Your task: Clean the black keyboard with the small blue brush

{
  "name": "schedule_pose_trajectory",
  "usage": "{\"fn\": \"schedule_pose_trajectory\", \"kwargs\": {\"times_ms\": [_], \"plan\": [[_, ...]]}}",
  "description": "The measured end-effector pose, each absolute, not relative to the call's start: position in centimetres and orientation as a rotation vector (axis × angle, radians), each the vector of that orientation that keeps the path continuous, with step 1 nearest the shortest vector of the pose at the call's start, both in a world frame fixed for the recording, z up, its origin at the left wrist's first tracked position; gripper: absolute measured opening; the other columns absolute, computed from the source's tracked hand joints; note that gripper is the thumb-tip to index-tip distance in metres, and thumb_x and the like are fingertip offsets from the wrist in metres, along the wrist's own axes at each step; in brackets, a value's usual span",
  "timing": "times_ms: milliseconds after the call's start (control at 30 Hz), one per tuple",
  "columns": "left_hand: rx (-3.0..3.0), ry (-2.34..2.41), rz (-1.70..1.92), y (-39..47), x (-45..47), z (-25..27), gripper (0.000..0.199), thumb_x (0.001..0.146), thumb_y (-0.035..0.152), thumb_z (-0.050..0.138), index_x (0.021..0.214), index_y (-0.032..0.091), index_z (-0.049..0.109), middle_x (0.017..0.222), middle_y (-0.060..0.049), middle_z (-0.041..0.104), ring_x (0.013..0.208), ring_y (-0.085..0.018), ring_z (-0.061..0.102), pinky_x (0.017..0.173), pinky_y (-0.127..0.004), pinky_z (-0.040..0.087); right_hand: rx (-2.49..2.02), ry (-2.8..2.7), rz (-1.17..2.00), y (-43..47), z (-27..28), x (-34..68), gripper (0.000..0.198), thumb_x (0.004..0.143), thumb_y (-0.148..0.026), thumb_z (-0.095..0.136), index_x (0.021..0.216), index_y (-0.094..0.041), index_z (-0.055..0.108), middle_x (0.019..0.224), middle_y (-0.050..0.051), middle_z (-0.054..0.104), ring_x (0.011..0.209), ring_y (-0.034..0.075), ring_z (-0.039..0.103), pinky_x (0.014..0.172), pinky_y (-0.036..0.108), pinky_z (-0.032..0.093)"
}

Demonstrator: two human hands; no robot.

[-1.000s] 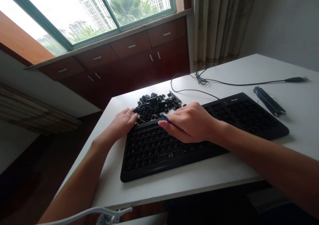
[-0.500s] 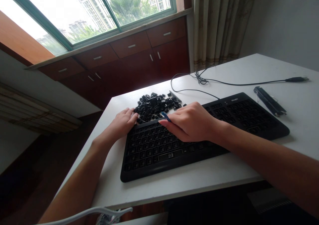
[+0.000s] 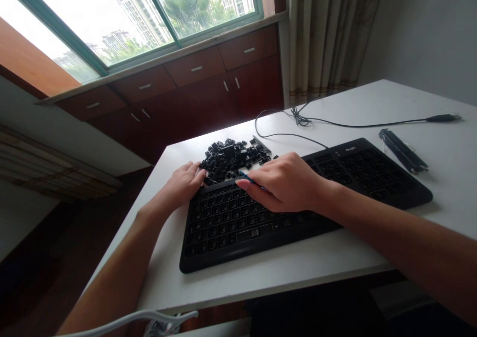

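A black keyboard (image 3: 223, 216) lies slantwise on the white table, its keycaps off and the square key sockets showing. Over its upper middle, my right hand (image 3: 286, 183) is closed around a slim blue tool (image 3: 247, 177); most of the tool is hidden in the fingers, so its kind does not show. My left hand (image 3: 183, 182) rests by the keyboard's far left corner, fingers stretched out and touching the edge of a heap of loose black keycaps (image 3: 223, 157). That heap lies just behind the keyboard.
A black cable (image 3: 357, 126) runs from the keyboard across the table (image 3: 421, 103) to a plug at the right. One long black bar-shaped piece (image 3: 402, 150) lies beyond the keyboard's right end. A white curved tube (image 3: 149, 317) crosses below the table's front edge.
The blue tool has turned slightly in my right hand and now shows a thinner side, its tip a little lower. My left hand and the keyboard look unmoved.
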State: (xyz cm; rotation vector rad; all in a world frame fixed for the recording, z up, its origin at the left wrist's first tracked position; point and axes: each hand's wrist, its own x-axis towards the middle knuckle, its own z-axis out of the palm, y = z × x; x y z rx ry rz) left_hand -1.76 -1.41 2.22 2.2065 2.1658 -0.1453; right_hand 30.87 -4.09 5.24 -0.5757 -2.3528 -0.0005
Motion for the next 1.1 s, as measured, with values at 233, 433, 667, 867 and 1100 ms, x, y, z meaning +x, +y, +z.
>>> {"fn": "schedule_pose_trajectory", "kwargs": {"times_ms": [233,433,667,867,1100], "plan": [[2.182,2.178,-0.134,-1.37,-1.74,2.25,0.077,0.094,0.054,0.018,0.147,0.003,0.039,0.153,-0.02,0.043,0.148,-0.031,0.028,0.119,-0.045,0.024,-0.565,-2.367,0.019,-4.16,5.28,30.85,0.05,0.102,-0.043,0.034,0.07,-0.017,0.062,0.055,-0.003,0.055,0.049,0.008,0.046,0.051,0.027,0.018],[2.204,2.164,-0.131,-1.21,-2.11,2.03,0.076,0.094,0.054,0.017,0.147,0.004,0.038,0.153,-0.019,0.044,0.147,-0.032,0.029,0.119,-0.047,0.023,-0.581,-2.397,0.01,-4.19,5.2,30.8,0.049,0.102,-0.042,0.034,0.068,-0.017,0.059,0.055,-0.003,0.054,0.05,0.008,0.045,0.052,0.027,0.017],[2.211,2.169,-0.146,-1.21,-2.07,2.06,0.075,0.094,0.053,0.018,0.147,0.004,0.039,0.152,-0.019,0.045,0.146,-0.032,0.03,0.119,-0.047,0.025,-0.568,-2.388,0.004,-4.14,5.17,30.84,0.048,0.102,-0.042,0.035,0.068,-0.018,0.058,0.055,-0.003,0.054,0.049,0.008,0.044,0.051,0.027,0.017],[2.205,2.161,-0.144,-1.23,-2.1,1.93,0.076,0.095,0.053,0.017,0.147,0.001,0.038,0.153,-0.021,0.043,0.148,-0.032,0.028,0.119,-0.046,0.024,-0.569,-2.378,0.005,-4.01,5.08,30.88,0.048,0.102,-0.041,0.035,0.066,-0.017,0.057,0.054,-0.004,0.054,0.049,0.008,0.043,0.051,0.027,0.017],[2.202,2.173,-0.133,-1.22,-2.04,1.94,0.076,0.095,0.053,0.018,0.147,0.002,0.039,0.153,-0.02,0.043,0.148,-0.032,0.028,0.119,-0.046,0.025,-0.556,-2.374,0.024,-4.08,5.17,30.87,0.048,0.102,-0.04,0.036,0.067,-0.016,0.059,0.055,-0.003,0.053,0.049,0.008,0.042,0.051,0.028,0.017]]}}
